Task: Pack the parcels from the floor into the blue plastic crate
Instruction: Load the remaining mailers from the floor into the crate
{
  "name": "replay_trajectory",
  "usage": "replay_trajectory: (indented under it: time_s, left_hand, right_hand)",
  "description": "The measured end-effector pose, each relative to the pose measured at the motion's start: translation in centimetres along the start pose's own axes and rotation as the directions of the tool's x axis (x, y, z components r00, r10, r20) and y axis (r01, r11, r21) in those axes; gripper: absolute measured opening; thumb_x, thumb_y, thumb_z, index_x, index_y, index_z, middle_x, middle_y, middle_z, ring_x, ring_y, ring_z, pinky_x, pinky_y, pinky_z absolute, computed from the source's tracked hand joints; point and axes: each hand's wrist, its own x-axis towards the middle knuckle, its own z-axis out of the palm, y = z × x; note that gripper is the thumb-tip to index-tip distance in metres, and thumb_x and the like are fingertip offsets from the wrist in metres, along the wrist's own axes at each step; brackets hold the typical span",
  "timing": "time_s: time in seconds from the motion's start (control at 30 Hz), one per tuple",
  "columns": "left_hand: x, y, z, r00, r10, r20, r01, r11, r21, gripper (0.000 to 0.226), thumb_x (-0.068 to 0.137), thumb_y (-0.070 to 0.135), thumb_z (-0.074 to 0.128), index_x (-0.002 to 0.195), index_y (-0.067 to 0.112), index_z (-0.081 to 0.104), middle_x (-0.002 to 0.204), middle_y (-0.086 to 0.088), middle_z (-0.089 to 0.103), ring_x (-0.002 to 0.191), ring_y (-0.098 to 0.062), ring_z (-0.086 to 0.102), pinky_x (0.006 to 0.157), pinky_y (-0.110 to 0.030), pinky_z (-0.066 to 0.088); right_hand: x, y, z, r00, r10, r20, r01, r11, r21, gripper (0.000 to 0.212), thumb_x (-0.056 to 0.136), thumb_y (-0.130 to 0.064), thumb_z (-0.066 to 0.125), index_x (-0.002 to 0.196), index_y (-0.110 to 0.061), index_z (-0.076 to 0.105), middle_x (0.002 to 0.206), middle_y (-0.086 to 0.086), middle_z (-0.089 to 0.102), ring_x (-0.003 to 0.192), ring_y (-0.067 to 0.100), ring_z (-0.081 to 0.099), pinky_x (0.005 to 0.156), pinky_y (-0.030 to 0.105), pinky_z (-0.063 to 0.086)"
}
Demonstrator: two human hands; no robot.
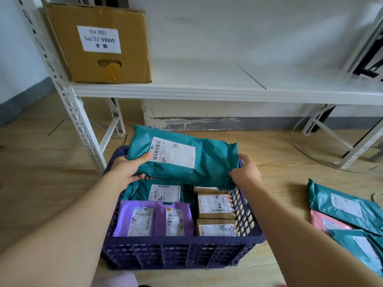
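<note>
Teal parcel (186, 162), one, label up and tilted, is held over the far edge of the blue crate (176, 253). My left hand (126, 168) pinches its left end, thumb on top and fingers beneath. My right hand (246, 172) curls round its right end.

In the crate I count:
- one packed teal parcel (141, 191) in the far left corner
- two purple parcels (134, 218) along the near left
- two brown boxes (215, 206) by the right wall, with a third's edge showing behind them

On the floor (279, 162) to my right lie two loose teal parcels (342, 206) and one pink parcel (323, 221).
</note>
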Motion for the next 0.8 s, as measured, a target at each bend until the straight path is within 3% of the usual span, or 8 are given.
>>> replay_trajectory:
  time_s: [0.13,0.23,0.3,0.43,0.53,0.63,0.7,0.8]
  left_hand:
    - [1.6,-1.0,-1.3,0.995,-0.067,-0.069,0.065,0.998,-0.024,0.022,0.077,0.03,0.076,0.08,0.018,0.058,0.088,0.0,0.062,0.075,-0.011,0.058,0.04,-0.014,0.05]
    - [3.5,-2.4,-1.9,0.985,-0.113,-0.132,0.113,0.994,-0.008,0.036,0.074,0.034,0.078,0.097,0.013,0.061,0.102,-0.004,0.064,0.09,-0.017,0.06,0.049,-0.022,0.05]
    - [5.0,-3.5,-2.3,0.974,-0.121,-0.189,0.126,0.992,0.014,0.048,0.074,0.035,0.079,0.111,0.011,0.059,0.112,-0.008,0.063,0.098,-0.021,0.058,0.054,-0.025,0.047]
    - [8.0,-5.7,-3.3,0.945,-0.131,-0.298,0.16,0.985,0.072,0.058,0.072,0.036,0.08,0.118,0.007,0.058,0.119,-0.011,0.062,0.105,-0.027,0.06,0.062,-0.031,0.05]
    - [9.9,-6.9,-3.9,0.934,-0.107,-0.34,0.163,0.977,0.14,0.058,0.072,0.036,0.08,0.115,0.004,0.059,0.11,-0.012,0.064,0.092,-0.03,0.062,0.069,-0.037,0.054]
    - [11.4,-8.2,-3.9,0.93,-0.004,-0.369,0.127,0.942,0.311,0.049,0.072,0.034,0.08,0.105,0.001,0.065,0.1,-0.015,0.067,0.09,-0.033,0.066,0.084,-0.047,0.055]
    - [12.5,-9.3,-3.7,0.931,0.03,-0.363,0.122,0.913,0.389,0.051,0.07,0.033,0.081,0.106,0.001,0.064,0.103,-0.019,0.069,0.092,-0.035,0.067,0.084,-0.048,0.055]
    - [14.0,-11.4,-3.6,0.93,0.016,-0.368,0.148,0.899,0.412,0.052,0.071,0.031,0.081,0.108,-0.001,0.063,0.107,-0.021,0.068,0.094,-0.036,0.067,0.085,-0.049,0.055]
  right_hand:
    - [0.4,0.1,0.7,0.994,-0.075,-0.08,0.072,0.997,-0.038,0.067,0.081,0.007,0.04,0.138,-0.028,0.04,0.112,0.006,0.06,0.099,0.031,0.06,0.079,0.04,0.054]
    - [0.8,0.2,1.9,0.989,-0.121,-0.09,0.108,0.985,-0.137,0.066,0.081,0.003,0.042,0.14,-0.027,0.038,0.119,0.009,0.061,0.099,0.03,0.057,0.078,0.037,0.05]
    - [0.8,0.1,3.0,0.979,-0.198,-0.039,0.178,0.937,-0.3,0.065,0.083,0.002,0.041,0.139,-0.03,0.035,0.113,0.009,0.063,0.086,0.028,0.054,0.066,0.033,0.044]
    - [1.6,-0.6,5.9,0.932,-0.302,0.2,0.362,0.759,-0.541,0.078,0.085,0.004,0.036,0.146,-0.04,0.014,0.086,0.007,0.058,0.067,0.023,0.053,0.045,0.025,0.033]
    - [2.8,-1.1,8.8,0.915,-0.29,0.282,0.404,0.694,-0.596,0.088,0.087,0.005,0.039,0.148,-0.044,-0.003,0.071,0.002,0.048,0.058,0.017,0.046,0.043,0.026,0.031]
    - [3.8,0.6,12.3,0.901,-0.276,0.335,0.427,0.695,-0.579,0.079,0.087,0.004,0.038,0.149,-0.039,0.014,0.092,0.006,0.062,0.067,0.019,0.052,0.048,0.027,0.039]
    - [4.3,2.0,14.1,0.891,-0.255,0.376,0.441,0.685,-0.58,0.068,0.087,0.004,0.039,0.144,-0.034,0.034,0.113,0.008,0.064,0.088,0.024,0.061,0.068,0.031,0.05]
    - [6.0,3.5,15.7,0.911,-0.224,0.345,0.393,0.724,-0.567,0.06,0.087,0.004,0.04,0.137,-0.029,0.048,0.116,0.009,0.064,0.098,0.026,0.062,0.079,0.031,0.051]
